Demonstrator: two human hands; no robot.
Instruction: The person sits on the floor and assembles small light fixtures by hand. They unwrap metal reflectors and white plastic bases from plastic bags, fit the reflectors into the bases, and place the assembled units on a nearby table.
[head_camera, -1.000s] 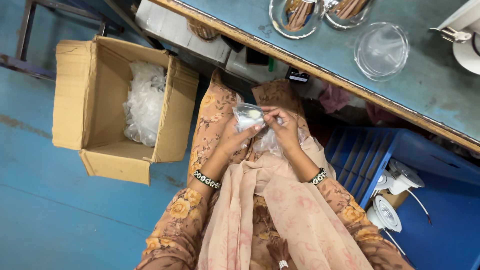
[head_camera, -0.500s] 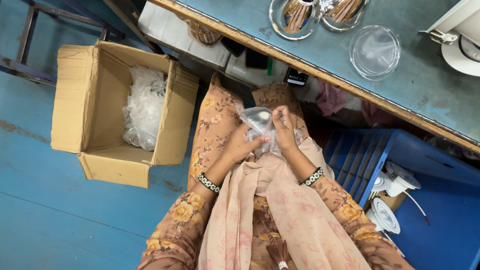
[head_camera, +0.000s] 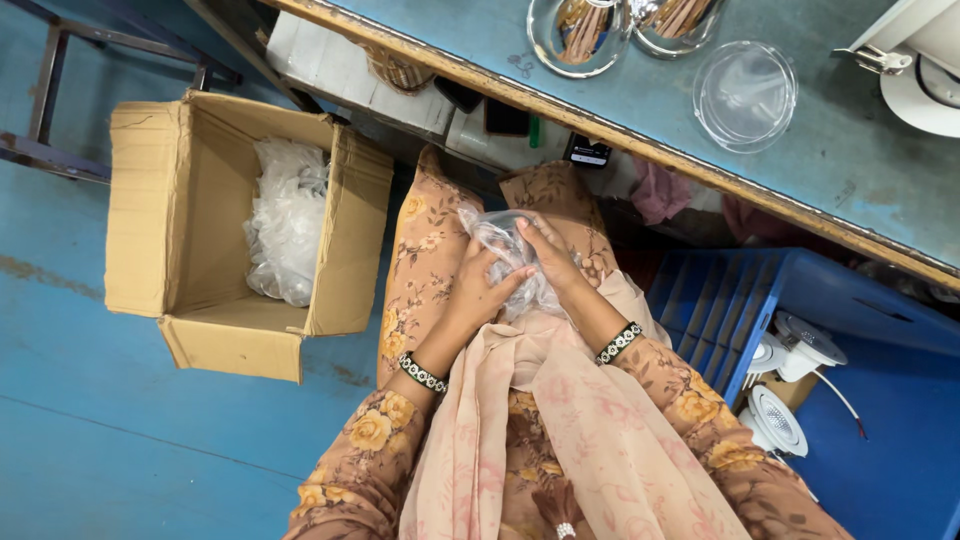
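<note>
Both my left hand (head_camera: 478, 290) and right hand (head_camera: 548, 262) now close around the clear plastic bag (head_camera: 502, 243), lowered onto my lap; cardboard box (head_camera: 205, 190) at nine o'clock.

Head view, sole camera: worn on the person's head, facing steeply down at lap and blue floor (head_camera: 120, 440), close range; blue-topped workbench (head_camera: 640, 110) along upper edge; open brown cardboard box (head_camera: 200, 200) at left.

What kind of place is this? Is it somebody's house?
Probably a small workshop or packing room, not a home. A cardboard box on the floor holds clear plastic bags, a blue crate holds white lamp fittings, and there is a worn workbench.
</note>
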